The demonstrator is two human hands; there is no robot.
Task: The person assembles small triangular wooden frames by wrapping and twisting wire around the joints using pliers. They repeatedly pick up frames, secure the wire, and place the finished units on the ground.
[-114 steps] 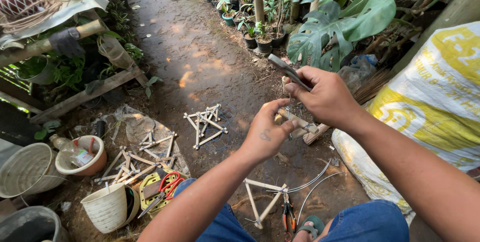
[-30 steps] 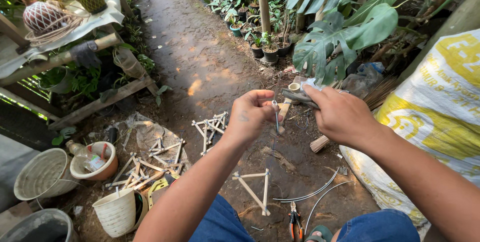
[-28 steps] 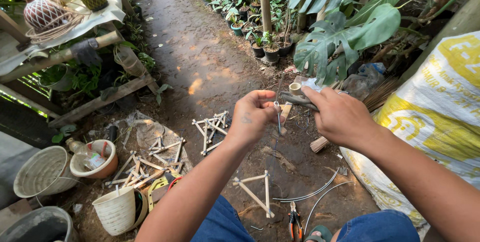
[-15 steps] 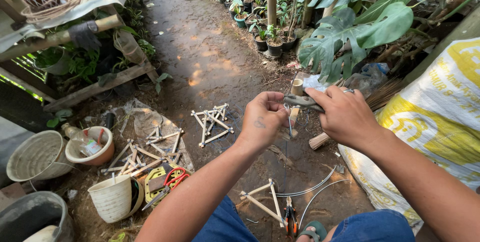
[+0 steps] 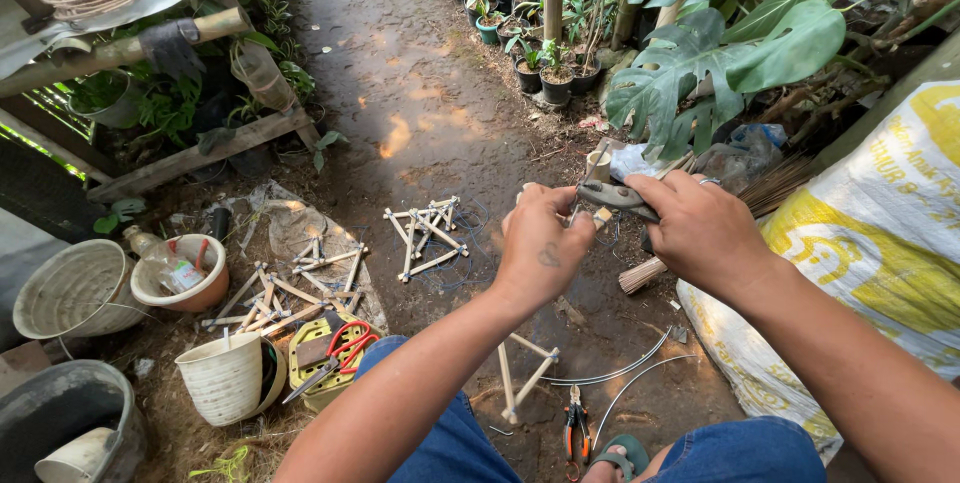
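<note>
My left hand [image 5: 540, 243] is closed around a small bamboo stick piece [image 5: 601, 217] held up in front of me. My right hand [image 5: 700, 228] grips dark pliers [image 5: 612, 196] whose jaws meet the piece beside my left fingers. Both hands hover over a dirt path. Below them a triangular bamboo-stick frame [image 5: 525, 373] lies on the ground next to lengths of wire [image 5: 610, 375] and small orange-handled cutters [image 5: 574, 428].
More bamboo frames [image 5: 425, 233] lie on the path and a pile of frames [image 5: 290, 288] on plastic sheeting. Bowls and pots [image 5: 180, 273], a white woven basket [image 5: 225, 378] and red-handled scissors [image 5: 345, 343] sit left. A yellow-white sack [image 5: 870, 243] stands right. Potted plants [image 5: 550, 73] line the far side.
The view has shifted slightly. My hands stay together at the bamboo piece, the pliers working against it; earlier, 3.8 s ago, my right hand held the pliers raised apart from my left.
</note>
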